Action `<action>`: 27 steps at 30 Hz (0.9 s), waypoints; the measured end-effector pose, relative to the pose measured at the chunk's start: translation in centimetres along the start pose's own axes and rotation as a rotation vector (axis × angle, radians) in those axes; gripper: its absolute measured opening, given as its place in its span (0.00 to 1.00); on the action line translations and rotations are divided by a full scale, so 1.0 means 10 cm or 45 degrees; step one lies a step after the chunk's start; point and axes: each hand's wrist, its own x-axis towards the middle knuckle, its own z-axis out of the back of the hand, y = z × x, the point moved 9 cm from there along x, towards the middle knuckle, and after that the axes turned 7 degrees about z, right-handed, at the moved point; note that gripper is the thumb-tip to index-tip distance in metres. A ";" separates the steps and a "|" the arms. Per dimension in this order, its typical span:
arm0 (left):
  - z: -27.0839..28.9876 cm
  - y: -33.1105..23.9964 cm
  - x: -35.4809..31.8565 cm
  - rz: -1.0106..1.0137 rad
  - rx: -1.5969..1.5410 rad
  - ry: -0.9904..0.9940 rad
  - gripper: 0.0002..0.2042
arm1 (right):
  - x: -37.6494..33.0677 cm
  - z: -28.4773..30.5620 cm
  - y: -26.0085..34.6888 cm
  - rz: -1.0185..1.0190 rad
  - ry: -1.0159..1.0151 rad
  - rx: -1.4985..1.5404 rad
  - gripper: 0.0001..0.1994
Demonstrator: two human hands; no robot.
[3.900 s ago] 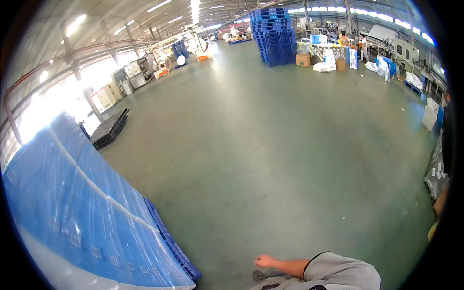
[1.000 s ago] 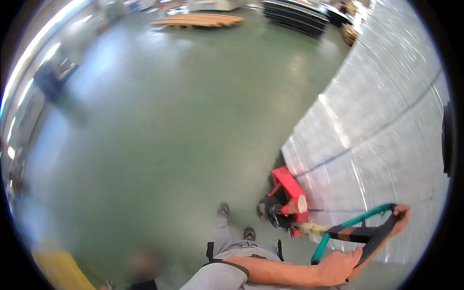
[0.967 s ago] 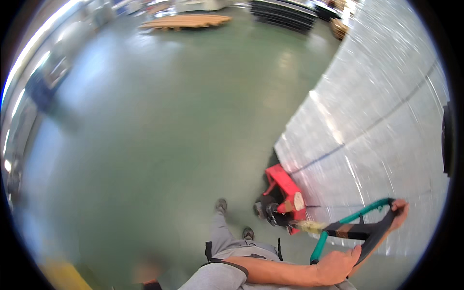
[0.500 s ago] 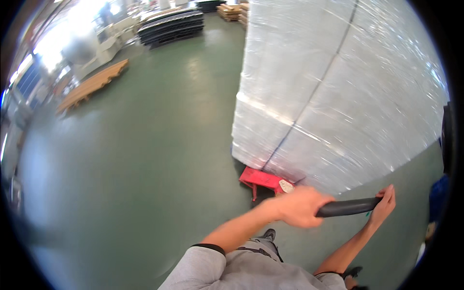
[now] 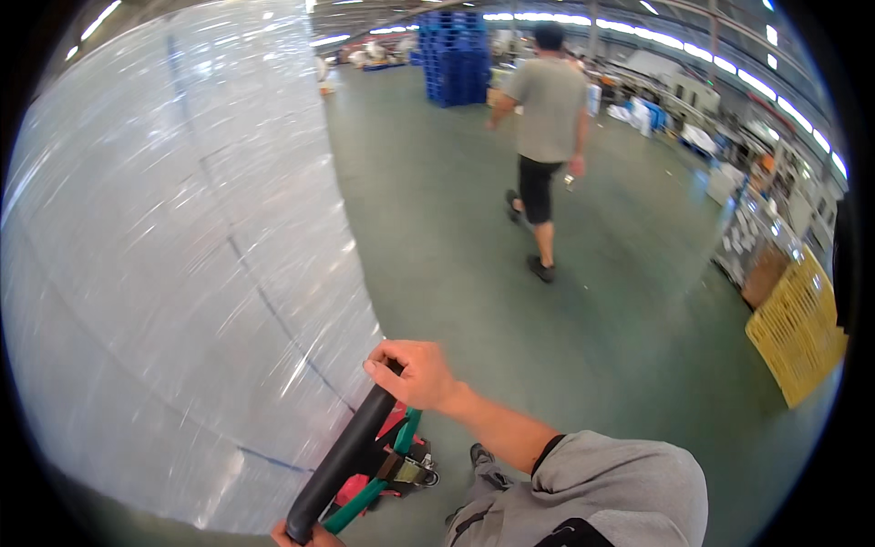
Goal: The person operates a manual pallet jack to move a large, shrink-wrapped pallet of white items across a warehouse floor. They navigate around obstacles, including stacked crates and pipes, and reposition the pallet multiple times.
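I hold the black padded handle (image 5: pixel 342 456) of a pallet jack, which slants from lower left to upper right. My right hand (image 5: pixel 412 374) is closed over its upper end, the arm reaching across from the right. At the lower end, my left hand (image 5: pixel 308 536) wraps round the bar, partly cut off by the picture's lower edge. Green arms and a red body (image 5: pixel 354 490) of the jack show below the handle. Just beyond stands a tall load (image 5: pixel 182 273) wrapped in clear film, pale and crossed by dark straps.
A person (image 5: pixel 549 109) in a grey shirt and black shorts walks on the green floor ahead. Blue pallets (image 5: pixel 453 59) are stacked farther back. To the right, a yellow plastic crate or pallet (image 5: pixel 798 328) leans by boxes, with machines along the wall.
My view has swung round to the right, so the wrapped load now fills the left side. Both hands stay on the handle, which now slants more steeply. A walking person has come into view.
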 end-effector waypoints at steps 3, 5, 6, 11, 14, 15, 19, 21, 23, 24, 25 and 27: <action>0.54 -0.02 -0.61 0.005 -0.031 -0.029 0.11 | -0.74 0.21 -0.40 -0.033 -0.223 0.323 0.15; 0.56 -0.20 -0.71 -0.009 -0.134 -0.006 0.10 | -0.79 0.50 -0.31 0.048 -0.261 0.239 0.20; 0.52 -0.26 -0.70 -0.046 -0.144 -0.001 0.08 | -0.79 0.59 -0.30 0.079 -0.283 0.194 0.22; 0.56 -0.21 -0.74 0.097 -0.177 -0.100 0.06 | -0.64 0.53 -0.28 0.313 -0.303 0.148 0.27; 0.33 -0.31 -0.60 0.061 -0.147 -0.153 0.06 | -0.67 0.58 -0.31 0.401 -0.341 0.093 0.26; 0.23 -0.27 -0.53 0.068 -0.172 -0.153 0.06 | -0.70 0.59 -0.34 0.391 -0.343 0.073 0.29; 0.04 -0.11 -0.38 0.113 -0.224 -0.211 0.07 | -0.74 0.59 -0.38 0.466 -0.367 0.068 0.32; 0.02 -0.06 -0.33 0.121 -0.259 -0.280 0.08 | -0.72 0.60 -0.35 0.434 -0.403 0.112 0.32; 0.03 -0.03 -0.27 0.106 -0.303 -0.351 0.08 | -0.76 0.57 -0.41 0.401 -0.487 0.197 0.30; 0.04 -0.02 -0.24 0.095 -0.329 -0.377 0.09 | -0.75 0.54 -0.42 0.388 -0.479 0.199 0.29; 0.05 0.00 -0.21 0.083 -0.357 -0.398 0.09 | -0.76 0.52 -0.43 0.373 -0.474 0.197 0.28; 0.08 0.00 -0.20 0.065 -0.423 -0.436 0.10 | -0.81 0.53 -0.39 0.371 -0.424 0.184 0.27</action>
